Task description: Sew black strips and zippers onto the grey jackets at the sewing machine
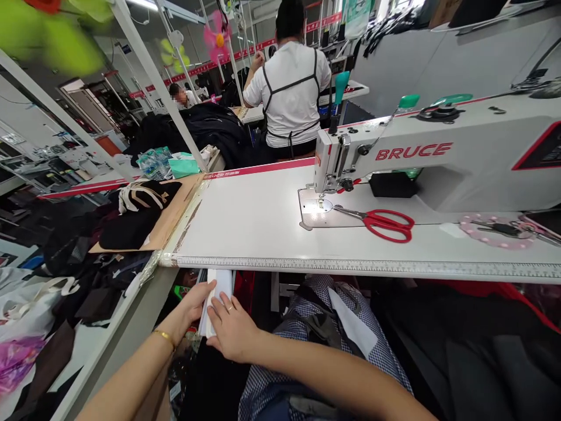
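Below the front edge of the table, at its left end, both hands are on a stack of folded white sheets; whether they are paper or cloth I cannot tell. My left hand, with a gold bangle at the wrist, is closed on the left edge of the stack. My right hand crosses over from the right, its fingers bent across the front of the stack and its thumb low at the side. The lower end of the stack is partly hidden by the fingers. A loose white piece lies on my checkered lap.
A sewing machine stands on the white table, with red-handled scissors by its needle plate. Dark cloth lies at the right. Garments lie on the left side board. A person sits ahead, facing away.
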Demonstrator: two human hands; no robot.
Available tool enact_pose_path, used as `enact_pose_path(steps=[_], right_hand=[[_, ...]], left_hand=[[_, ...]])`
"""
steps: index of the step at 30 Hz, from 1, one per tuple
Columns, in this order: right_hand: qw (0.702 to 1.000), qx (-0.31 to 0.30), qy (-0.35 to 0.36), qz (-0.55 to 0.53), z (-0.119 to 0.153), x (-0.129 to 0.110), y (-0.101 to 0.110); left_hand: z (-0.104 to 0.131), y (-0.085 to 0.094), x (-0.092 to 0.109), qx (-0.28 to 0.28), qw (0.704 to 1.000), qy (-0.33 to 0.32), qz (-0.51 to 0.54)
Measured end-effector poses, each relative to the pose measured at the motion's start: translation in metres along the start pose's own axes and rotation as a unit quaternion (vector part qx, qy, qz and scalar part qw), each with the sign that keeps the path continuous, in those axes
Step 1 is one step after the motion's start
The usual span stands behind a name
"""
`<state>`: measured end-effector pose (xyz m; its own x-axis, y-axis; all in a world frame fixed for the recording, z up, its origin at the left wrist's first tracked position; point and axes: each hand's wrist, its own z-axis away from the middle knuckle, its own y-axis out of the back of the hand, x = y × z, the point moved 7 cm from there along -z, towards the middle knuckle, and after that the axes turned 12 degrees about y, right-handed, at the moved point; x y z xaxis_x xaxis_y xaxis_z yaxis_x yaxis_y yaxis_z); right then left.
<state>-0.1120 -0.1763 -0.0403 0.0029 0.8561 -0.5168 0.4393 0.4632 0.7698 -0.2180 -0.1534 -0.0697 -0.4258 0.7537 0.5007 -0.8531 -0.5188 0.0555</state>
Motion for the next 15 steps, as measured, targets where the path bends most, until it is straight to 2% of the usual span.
enact_pose_path(steps=[5,8,10,13,14,15], right_hand=[[0.997,-0.033,-0.026,0.067,-0.034,0.025,-0.017],[0.995,-0.048,-0.046,0.079,-0.048,0.045,-0.023],[0.995,-0.042,-0.052,0.079,-0.056,0.056,-0.024],[0.995,-0.024,-0.048,0.08,-0.063,0.063,-0.02],[0.996,-0.017,-0.04,0.081,-0.064,0.061,-0.017],[0.996,-0.012,-0.03,0.081,-0.063,0.058,-0.014]], left_hand=[[-0.011,0.012,0.032,0.027,0.996,-0.07,-0.049],[-0.002,0.032,0.031,0.096,0.985,-0.133,-0.061],[0.011,0.051,0.017,0.183,0.963,-0.19,-0.053],[0.031,0.073,-0.025,0.331,0.911,-0.24,0.053],[0.03,0.073,-0.041,0.346,0.905,-0.229,0.098],[0.024,0.068,-0.055,0.33,0.91,-0.205,0.143]])
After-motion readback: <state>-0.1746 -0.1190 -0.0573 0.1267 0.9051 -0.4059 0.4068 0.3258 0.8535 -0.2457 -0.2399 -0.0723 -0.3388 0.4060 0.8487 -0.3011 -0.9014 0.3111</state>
